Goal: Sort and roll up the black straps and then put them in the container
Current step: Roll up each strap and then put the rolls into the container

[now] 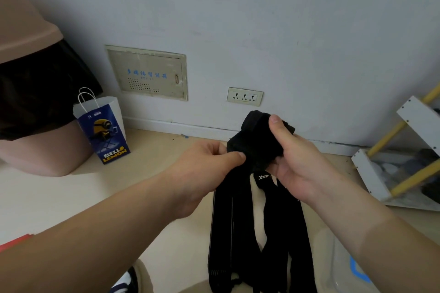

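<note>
Black straps [257,147] bunched between both hands; loose ends hanging below fingers [276,133].

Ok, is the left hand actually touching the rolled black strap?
Touching. The head view shows the left hand pinching the rolled black strap at its left edge, with no gap; the right hand grips it too.

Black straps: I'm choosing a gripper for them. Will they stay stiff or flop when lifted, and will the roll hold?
Probably floppy: the black fabric straps hang limp below their rolled end. Likely light, being thin flat webbing. That rolled end may unwind if released: the left hand and right hand both grip it.
</note>
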Demonstrator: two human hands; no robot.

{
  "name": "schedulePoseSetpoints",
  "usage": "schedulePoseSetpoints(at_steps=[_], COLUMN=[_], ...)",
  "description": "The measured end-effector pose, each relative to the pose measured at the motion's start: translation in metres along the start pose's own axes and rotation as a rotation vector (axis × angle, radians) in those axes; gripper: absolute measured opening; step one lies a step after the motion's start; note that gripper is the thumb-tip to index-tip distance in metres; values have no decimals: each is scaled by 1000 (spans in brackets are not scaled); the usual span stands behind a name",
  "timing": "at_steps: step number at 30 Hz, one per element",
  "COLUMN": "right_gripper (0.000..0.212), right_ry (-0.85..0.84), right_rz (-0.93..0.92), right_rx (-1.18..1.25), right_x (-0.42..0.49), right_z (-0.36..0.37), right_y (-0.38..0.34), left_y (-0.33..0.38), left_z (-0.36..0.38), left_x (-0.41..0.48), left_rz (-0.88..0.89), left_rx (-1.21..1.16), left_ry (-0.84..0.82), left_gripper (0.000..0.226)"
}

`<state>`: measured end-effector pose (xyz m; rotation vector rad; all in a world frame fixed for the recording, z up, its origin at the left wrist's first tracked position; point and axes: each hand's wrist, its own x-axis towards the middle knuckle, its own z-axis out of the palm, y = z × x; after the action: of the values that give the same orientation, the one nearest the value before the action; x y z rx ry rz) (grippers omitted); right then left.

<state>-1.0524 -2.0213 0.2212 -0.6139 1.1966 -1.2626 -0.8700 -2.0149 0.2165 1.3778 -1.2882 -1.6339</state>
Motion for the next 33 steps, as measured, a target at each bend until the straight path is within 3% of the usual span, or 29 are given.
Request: schedulePoseSetpoints(at_steps=[5, 12, 18, 25, 31, 33], right_gripper=[35, 19, 33, 37, 41, 43], right_ry=[1, 12, -102, -72, -104, -154], right_rz=[-33, -141, -213, -318, -477, -446], right_rx=[33, -73, 15, -251, -505, -490], right_x=[0, -4, -8, -12, -28, -32], right_z=[5, 12, 17, 19, 26, 28], right_y=[4, 22, 13, 26, 31, 32], left_y=[1, 3, 15, 21, 22, 19], left_z=[-5, 10, 2, -2, -1, -2], left_x=[4, -6, -6, -10, -15, -14], left_rz=[27, 132, 123, 131, 96, 82], left_rx=[-71, -34, -253, -164, -58, -60], left_ry=[108, 171, 187, 245, 242, 240], left_gripper=[21, 26, 26, 25, 52, 53])
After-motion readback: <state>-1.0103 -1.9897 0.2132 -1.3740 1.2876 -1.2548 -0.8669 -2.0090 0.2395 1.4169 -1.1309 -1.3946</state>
